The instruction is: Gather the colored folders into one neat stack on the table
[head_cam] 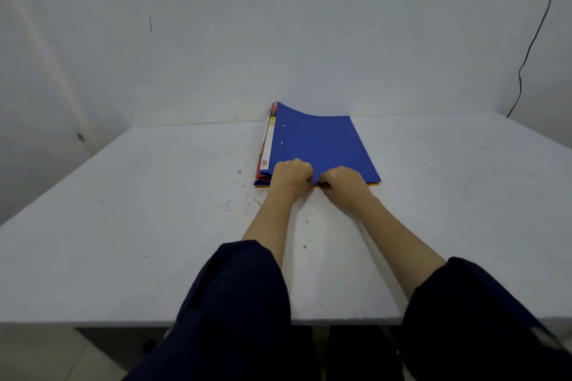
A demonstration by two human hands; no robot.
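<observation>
A stack of folders lies near the far middle of the white table (123, 210). The blue folder (318, 145) is on top, its far left corner curling upward. A red folder (260, 175) shows along the left spine, and a yellow folder (261, 185) peeks out at the bottom front edge. My left hand (291, 175) and my right hand (342, 181) are side by side at the stack's near edge, fingers curled onto that edge. Whether they pinch only the blue cover or the whole stack is hidden by the fingers.
A white wall stands right behind the table. A black cable (535, 37) hangs down the wall at the right and reaches the table's far right corner. Dark scuff marks dot the tabletop in front of the stack.
</observation>
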